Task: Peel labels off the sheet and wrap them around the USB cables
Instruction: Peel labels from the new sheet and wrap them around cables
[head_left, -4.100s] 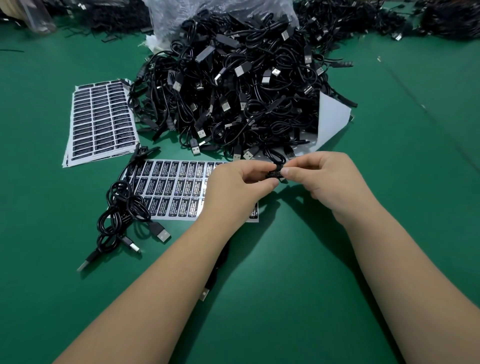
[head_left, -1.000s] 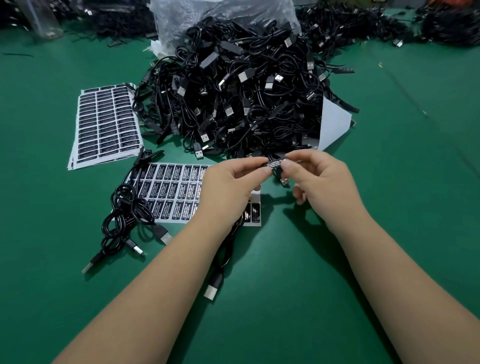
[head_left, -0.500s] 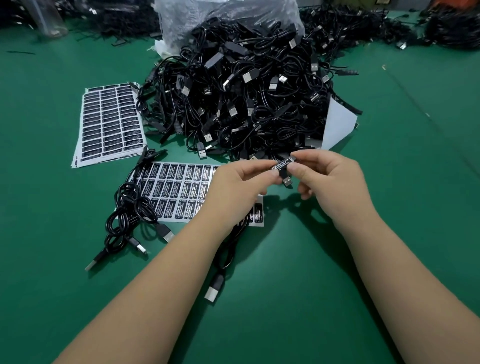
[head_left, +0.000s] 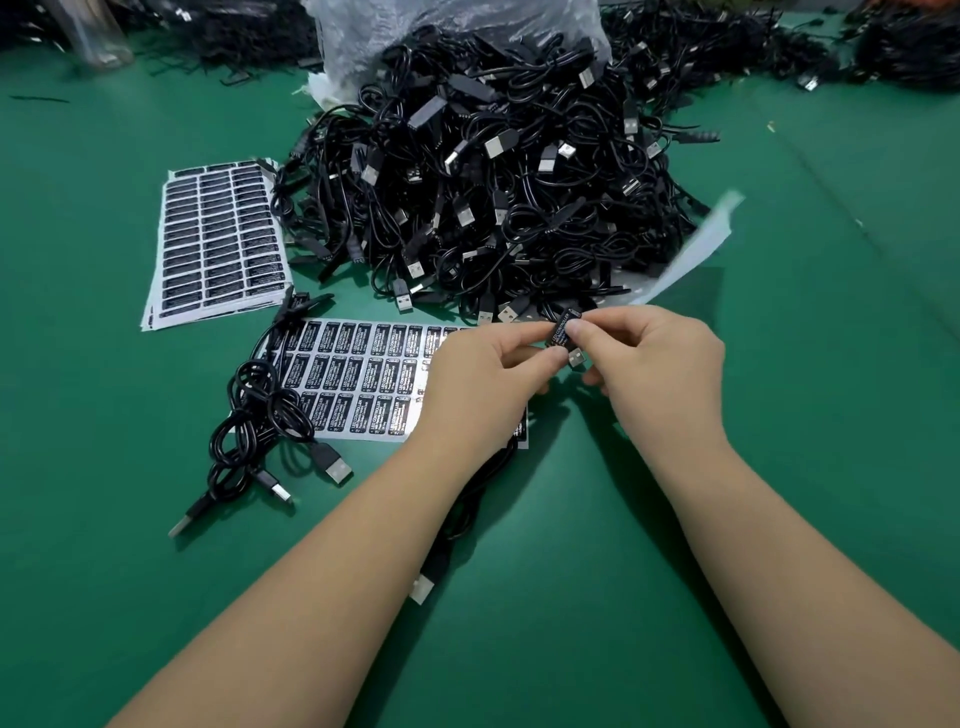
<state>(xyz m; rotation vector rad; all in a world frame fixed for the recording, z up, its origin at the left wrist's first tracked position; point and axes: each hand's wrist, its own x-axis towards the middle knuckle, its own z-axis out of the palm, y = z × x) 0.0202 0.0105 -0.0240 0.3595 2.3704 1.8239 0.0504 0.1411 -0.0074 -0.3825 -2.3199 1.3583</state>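
Both hands meet above the green worktop (head_left: 779, 467): the left hand (head_left: 483, 384) and the right hand (head_left: 654, 364) pinch one label (head_left: 563, 332) wrapped on a cable, whose plug (head_left: 575, 357) shows just below the fingertips. The sheet (head_left: 358, 374) lies under the left hand, in front of the cable pile (head_left: 493, 182). A few loose cables (head_left: 260, 426) rest at its left end.
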